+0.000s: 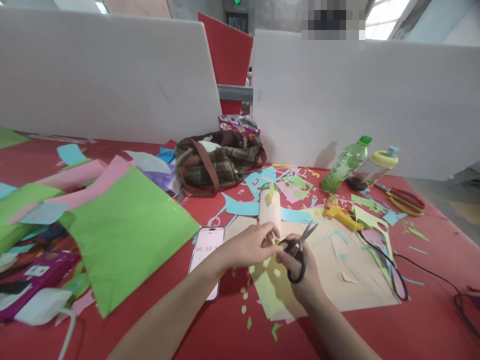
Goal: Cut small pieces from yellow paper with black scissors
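I'm pinching a small yellow paper piece point(273, 243) in my left hand point(250, 245), just below centre of the frame, fingertips pressed together on it. My right hand point(300, 272) is gripping the black-handled scissors point(299, 252), fingers through the loops, blades parted and pointing toward the upper right. The paper is sitting right at the blades, probably already between them, though it's too small to tell. Step looks like mid-cut, trimming a small shape. The next snip is calling for the left hand turning the piece while the blades are closing.

Yellow offcuts are lying on the cream sheet point(360, 280) beneath both hands. A phone point(207, 257) showing a timer is lying left of centre, beside a green sheet point(127, 235). A plaid bag point(217, 165) is sitting at upper centre, a green bottle point(345, 165) at upper right, a yellow glue gun point(339, 212) below it.
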